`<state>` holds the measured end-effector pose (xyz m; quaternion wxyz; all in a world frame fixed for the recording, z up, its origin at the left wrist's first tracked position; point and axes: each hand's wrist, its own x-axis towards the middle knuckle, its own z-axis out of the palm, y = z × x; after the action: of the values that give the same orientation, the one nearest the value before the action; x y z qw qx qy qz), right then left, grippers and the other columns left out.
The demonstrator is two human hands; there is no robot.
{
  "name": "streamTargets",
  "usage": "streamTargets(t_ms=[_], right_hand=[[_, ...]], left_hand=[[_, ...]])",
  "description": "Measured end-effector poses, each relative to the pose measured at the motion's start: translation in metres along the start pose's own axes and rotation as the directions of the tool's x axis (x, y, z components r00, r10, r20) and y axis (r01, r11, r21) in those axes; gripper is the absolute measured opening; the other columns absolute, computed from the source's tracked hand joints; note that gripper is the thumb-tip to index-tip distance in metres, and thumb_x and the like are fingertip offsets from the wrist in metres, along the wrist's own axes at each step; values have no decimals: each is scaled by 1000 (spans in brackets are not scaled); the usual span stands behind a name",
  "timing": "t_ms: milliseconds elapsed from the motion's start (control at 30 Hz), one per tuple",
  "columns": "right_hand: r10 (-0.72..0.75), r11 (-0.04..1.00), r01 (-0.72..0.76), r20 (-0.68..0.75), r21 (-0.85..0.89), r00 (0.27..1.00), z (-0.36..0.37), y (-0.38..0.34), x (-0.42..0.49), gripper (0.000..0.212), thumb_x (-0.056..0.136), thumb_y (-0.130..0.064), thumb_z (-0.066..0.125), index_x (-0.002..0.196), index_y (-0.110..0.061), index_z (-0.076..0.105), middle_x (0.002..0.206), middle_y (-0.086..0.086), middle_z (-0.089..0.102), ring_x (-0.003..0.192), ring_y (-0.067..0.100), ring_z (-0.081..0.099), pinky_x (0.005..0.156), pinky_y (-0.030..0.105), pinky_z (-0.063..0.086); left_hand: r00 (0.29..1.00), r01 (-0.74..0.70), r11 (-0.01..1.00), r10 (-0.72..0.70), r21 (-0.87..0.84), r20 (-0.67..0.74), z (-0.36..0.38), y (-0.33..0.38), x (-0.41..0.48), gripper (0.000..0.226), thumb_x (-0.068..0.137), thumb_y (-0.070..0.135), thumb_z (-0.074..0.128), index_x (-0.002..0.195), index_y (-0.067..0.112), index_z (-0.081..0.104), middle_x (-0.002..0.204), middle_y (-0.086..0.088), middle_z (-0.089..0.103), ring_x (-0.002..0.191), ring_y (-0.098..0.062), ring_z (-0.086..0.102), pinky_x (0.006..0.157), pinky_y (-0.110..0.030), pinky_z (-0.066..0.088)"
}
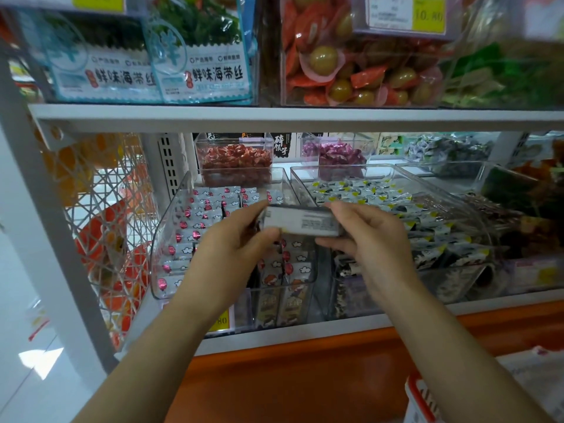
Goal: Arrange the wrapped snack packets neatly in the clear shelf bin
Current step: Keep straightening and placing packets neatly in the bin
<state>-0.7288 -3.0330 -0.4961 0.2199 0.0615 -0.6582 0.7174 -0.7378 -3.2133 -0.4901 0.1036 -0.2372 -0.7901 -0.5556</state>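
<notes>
Here, the left hand (232,244) and right hand (367,236) hold one grey-white snack packet (300,222) by its ends, each grip pinched around it, just above the clear bin (161,239) of pink-marked packets (207,209) in rows. The neighbouring bin (341,168) holds yellow-marked packets (366,193). Overhead, bags (207,71) read 鲜味海带丝; a yellow tag (428,15) reads 10.80.

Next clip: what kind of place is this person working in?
Most likely a shop's snack aisle: clear bins full of wrapped snack packets line a white shelf, and a yellow price tag hangs above. The left hand and right hand hold a packet over a bin.
</notes>
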Motion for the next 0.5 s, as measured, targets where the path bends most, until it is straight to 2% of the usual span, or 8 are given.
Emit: streamTargets(t_ms=[33,67,167,233,300,367,433,500], right_hand=[[48,991,-57,76,122,996,-1,0,0,13,77,-22,68,87,-18,74,86,3,74,83,17,71,67,25,58],[62,983,-84,138,162,989,-1,1,1,25,73,-20,69,98,-18,72,92,2,74,88,17,71,73,26,57],[11,999,-16,158,29,987,-1,2,4,35,79,-4,67,109,-22,65,96,-4,73,89,15,71,76,24,57],[-6,999,4,61,32,998,-2,0,7,23,82,-6,65,102,-19,69,88,-5,74,81,15,71,67,22,58],[15,997,-8,-94,77,995,-5,-1,14,10,84,-10,65,91,-15,71,80,-3,74,74,14,71,61,21,57],[41,995,-18,-222,103,974,-9,0,20,6,86,-12,65,81,-12,70,78,0,72,71,13,71,60,20,56],[53,996,-29,-292,88,955,-12,2,25,14,87,-14,65,74,-8,65,80,3,68,73,13,70,62,19,56],[80,994,-51,-322,97,943,-14,4,30,15,88,-14,64,76,-4,63,82,6,66,79,18,69,63,17,55]], left_hand=[[1000,12,997,-13,-70,-16,1,0,1,25,93,13,50,109,29,60,103,12,68,92,-3,66,74,-16,54],[999,29,991,-33,-131,-31,2,0,2,22,95,12,47,105,25,62,102,8,69,91,-4,67,70,-15,53],[997,43,989,-52,-144,-63,3,0,5,20,96,16,46,96,24,64,97,4,70,86,-6,67,63,-16,54],[997,26,999,-28,-31,-72,1,-1,12,16,94,24,49,99,28,64,96,5,69,85,-10,66,65,-20,54],[994,55,986,-38,160,-107,-5,-6,28,32,93,33,50,124,26,56,116,5,63,101,-15,62,83,-27,50],[992,58,931,-13,361,-127,-10,-13,52,45,94,32,50,137,19,46,139,-2,49,123,-19,49,99,-29,36],[998,28,875,0,484,-57,-10,-21,78,44,96,25,50,138,14,45,145,-5,43,128,-20,44,98,-24,30],[998,4,830,-39,557,51,-6,-31,104,43,97,20,48,139,12,44,145,-8,42,128,-22,44,103,-27,31]])
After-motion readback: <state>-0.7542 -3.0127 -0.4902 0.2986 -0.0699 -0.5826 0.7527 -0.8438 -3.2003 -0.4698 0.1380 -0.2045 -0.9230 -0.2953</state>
